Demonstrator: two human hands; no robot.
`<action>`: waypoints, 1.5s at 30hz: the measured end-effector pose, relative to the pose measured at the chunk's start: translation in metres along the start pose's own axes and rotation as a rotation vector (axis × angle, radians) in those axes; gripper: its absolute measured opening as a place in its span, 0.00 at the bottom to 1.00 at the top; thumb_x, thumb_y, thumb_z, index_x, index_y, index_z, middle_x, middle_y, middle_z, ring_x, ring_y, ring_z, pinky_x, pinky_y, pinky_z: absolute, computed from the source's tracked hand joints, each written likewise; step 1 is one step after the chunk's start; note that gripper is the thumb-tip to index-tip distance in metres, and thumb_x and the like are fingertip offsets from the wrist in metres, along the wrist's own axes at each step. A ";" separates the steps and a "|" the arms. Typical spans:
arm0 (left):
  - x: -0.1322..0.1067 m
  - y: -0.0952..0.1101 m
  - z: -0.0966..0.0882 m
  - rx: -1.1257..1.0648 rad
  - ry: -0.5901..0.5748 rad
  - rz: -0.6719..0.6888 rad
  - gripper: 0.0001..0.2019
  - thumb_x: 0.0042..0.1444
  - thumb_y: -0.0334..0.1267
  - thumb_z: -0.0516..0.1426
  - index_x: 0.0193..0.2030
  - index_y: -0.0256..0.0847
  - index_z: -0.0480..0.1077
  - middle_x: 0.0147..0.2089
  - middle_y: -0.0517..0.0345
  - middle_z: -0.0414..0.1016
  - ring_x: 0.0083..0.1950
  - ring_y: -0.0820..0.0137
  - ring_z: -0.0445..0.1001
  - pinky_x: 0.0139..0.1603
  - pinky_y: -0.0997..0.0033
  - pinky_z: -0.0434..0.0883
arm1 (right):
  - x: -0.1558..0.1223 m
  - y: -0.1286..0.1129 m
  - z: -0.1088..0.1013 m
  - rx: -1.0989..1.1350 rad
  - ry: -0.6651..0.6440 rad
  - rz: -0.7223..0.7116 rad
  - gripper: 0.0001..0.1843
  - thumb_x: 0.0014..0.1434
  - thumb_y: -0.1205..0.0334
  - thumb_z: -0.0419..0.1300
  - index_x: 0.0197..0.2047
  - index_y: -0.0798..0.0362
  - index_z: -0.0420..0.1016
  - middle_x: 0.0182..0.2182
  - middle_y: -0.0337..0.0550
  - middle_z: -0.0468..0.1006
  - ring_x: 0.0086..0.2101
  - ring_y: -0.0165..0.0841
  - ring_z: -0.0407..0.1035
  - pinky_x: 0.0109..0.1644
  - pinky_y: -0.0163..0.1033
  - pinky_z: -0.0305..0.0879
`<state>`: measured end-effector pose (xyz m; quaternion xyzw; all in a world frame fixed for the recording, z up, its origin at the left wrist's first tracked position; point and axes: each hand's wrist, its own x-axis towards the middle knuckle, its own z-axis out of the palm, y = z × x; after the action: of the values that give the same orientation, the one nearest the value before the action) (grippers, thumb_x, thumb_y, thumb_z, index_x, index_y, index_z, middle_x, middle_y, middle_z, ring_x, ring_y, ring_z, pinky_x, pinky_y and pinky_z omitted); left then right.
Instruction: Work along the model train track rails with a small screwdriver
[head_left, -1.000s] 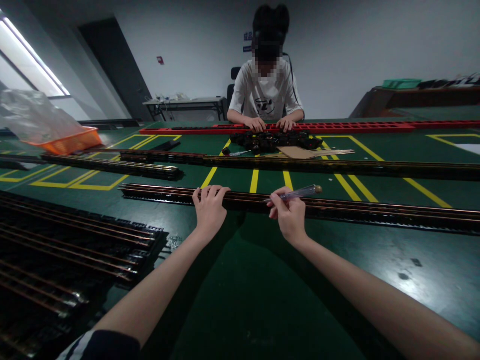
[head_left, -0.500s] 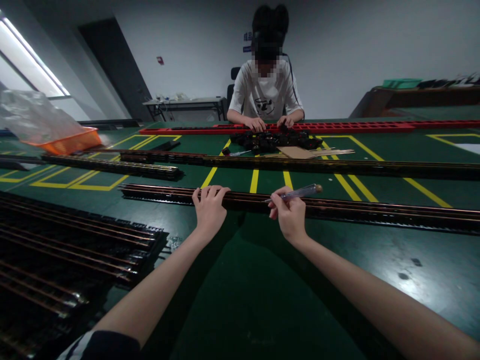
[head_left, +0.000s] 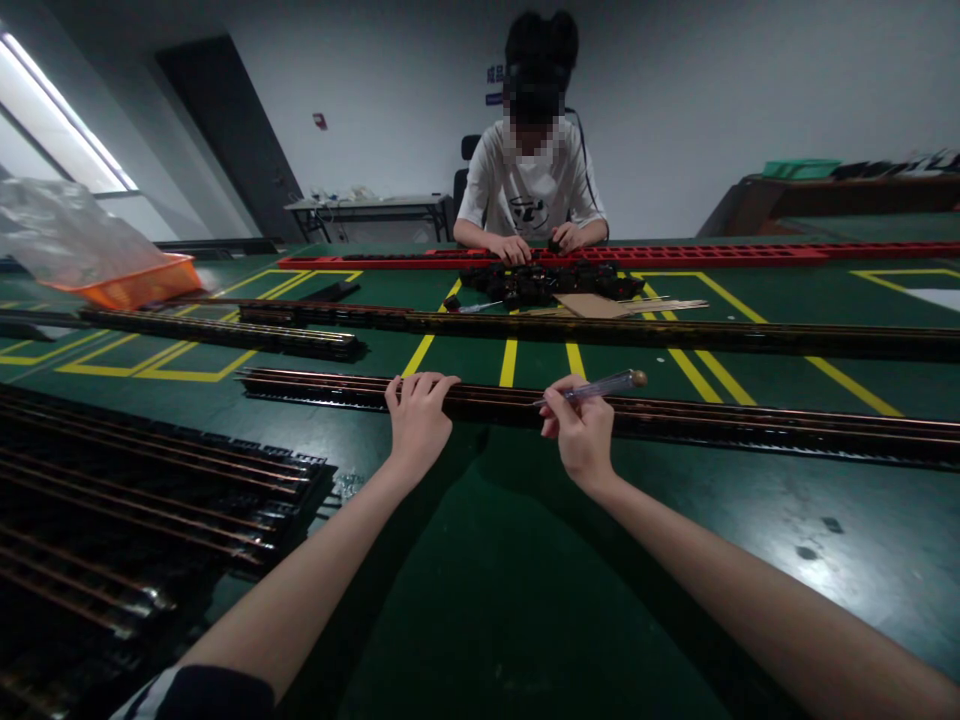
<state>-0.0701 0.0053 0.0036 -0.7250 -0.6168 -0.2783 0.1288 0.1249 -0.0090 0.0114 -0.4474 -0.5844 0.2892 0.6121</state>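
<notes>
On the tabletop [head_left: 480, 580] the near rail [head_left: 750, 420] runs left to right before me. My left fingers [head_left: 424, 384] hook over it, and to their right my right fingers [head_left: 559, 398] hold the tool [head_left: 604, 384] on it. Behind lies a second rail [head_left: 750, 335], with a shorter rail [head_left: 225, 333] at its left. A stack of rails [head_left: 150, 490] lies at my near left. Farther back sits a pile of parts [head_left: 540, 283], then a far rail [head_left: 712, 254] before a person [head_left: 532, 190] opposite.

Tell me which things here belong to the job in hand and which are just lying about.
In use: near rail, gripped by left hand; clear-handled tool in right hand, tip on that rail.
Lying about: orange tray, stacked rails at left, far rails, cardboard piece.
</notes>
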 end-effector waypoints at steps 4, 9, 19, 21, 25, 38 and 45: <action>0.000 0.000 -0.001 -0.017 -0.014 0.000 0.23 0.52 0.21 0.45 0.48 0.47 0.70 0.47 0.55 0.74 0.53 0.60 0.66 0.59 0.50 0.54 | 0.000 0.000 0.000 -0.002 0.000 0.005 0.11 0.57 0.59 0.55 0.25 0.53 0.63 0.19 0.35 0.68 0.16 0.24 0.64 0.18 0.30 0.59; 0.002 0.000 -0.001 -0.054 -0.026 -0.021 0.23 0.52 0.21 0.45 0.47 0.48 0.70 0.47 0.55 0.74 0.53 0.61 0.66 0.59 0.51 0.54 | 0.000 0.002 0.000 0.009 -0.007 0.018 0.10 0.57 0.59 0.54 0.26 0.53 0.63 0.19 0.35 0.68 0.16 0.24 0.64 0.18 0.30 0.59; 0.003 -0.001 -0.003 -0.134 -0.054 -0.041 0.23 0.52 0.21 0.45 0.47 0.46 0.70 0.47 0.56 0.74 0.54 0.62 0.66 0.58 0.52 0.56 | 0.001 0.001 -0.001 0.027 -0.029 0.019 0.11 0.58 0.59 0.54 0.26 0.52 0.63 0.19 0.35 0.68 0.16 0.24 0.64 0.18 0.30 0.59; 0.003 -0.001 -0.004 -0.135 -0.061 -0.045 0.23 0.52 0.21 0.45 0.47 0.46 0.71 0.47 0.56 0.74 0.53 0.62 0.67 0.58 0.52 0.56 | 0.001 0.001 -0.001 0.029 -0.035 0.013 0.11 0.58 0.58 0.54 0.26 0.52 0.63 0.20 0.35 0.68 0.16 0.24 0.64 0.18 0.30 0.60; 0.003 -0.001 -0.004 -0.134 -0.075 -0.043 0.23 0.52 0.21 0.45 0.48 0.46 0.70 0.48 0.55 0.74 0.53 0.62 0.67 0.58 0.53 0.57 | 0.001 0.000 -0.001 0.035 -0.036 0.016 0.11 0.58 0.59 0.54 0.26 0.52 0.63 0.20 0.35 0.67 0.16 0.24 0.63 0.18 0.30 0.60; 0.003 -0.007 0.002 -0.162 -0.063 -0.025 0.23 0.52 0.21 0.45 0.48 0.46 0.70 0.48 0.57 0.74 0.54 0.64 0.66 0.59 0.54 0.54 | 0.001 0.003 0.000 0.038 -0.019 0.032 0.10 0.58 0.60 0.54 0.27 0.53 0.63 0.19 0.34 0.67 0.16 0.23 0.63 0.17 0.29 0.58; 0.003 -0.009 0.003 -0.159 -0.057 -0.012 0.22 0.53 0.22 0.45 0.48 0.46 0.70 0.48 0.57 0.74 0.54 0.64 0.67 0.58 0.53 0.54 | 0.001 0.004 0.000 0.047 -0.020 0.023 0.09 0.58 0.60 0.54 0.27 0.53 0.63 0.19 0.34 0.67 0.16 0.23 0.64 0.17 0.29 0.59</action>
<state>-0.0776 0.0108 0.0018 -0.7368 -0.6005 -0.3063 0.0517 0.1261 -0.0063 0.0086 -0.4366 -0.5783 0.3142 0.6133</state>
